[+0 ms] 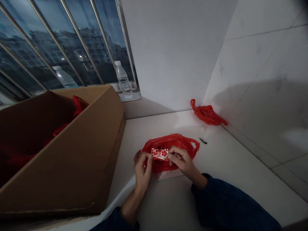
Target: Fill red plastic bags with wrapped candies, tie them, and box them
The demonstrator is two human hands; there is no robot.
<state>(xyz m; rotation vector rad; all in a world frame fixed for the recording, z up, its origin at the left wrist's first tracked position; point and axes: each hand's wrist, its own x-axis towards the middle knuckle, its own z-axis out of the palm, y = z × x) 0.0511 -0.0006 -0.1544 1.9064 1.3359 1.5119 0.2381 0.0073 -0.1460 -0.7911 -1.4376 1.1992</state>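
A small white packet with a red flower print (160, 154) is stretched between my two hands. My left hand (143, 166) pinches its left end between thumb and fingers, and my right hand (181, 160) pinches the right end. Directly beneath lies an open red plastic bag (173, 140), its handle loop towards the right; what is inside is mostly hidden by the packet and my fingers. Under the bag's near edge a flat pale sheet or packet (169, 175) sticks out. A small black item (203, 140), too small to name, lies right of the bag.
A large cardboard box (96, 150) with red bags inside stands at left on the white table (134, 128). Another red plastic bag (208, 115) lies in the back right corner by the walls. Water bottles (124, 80) stand near the barred window.
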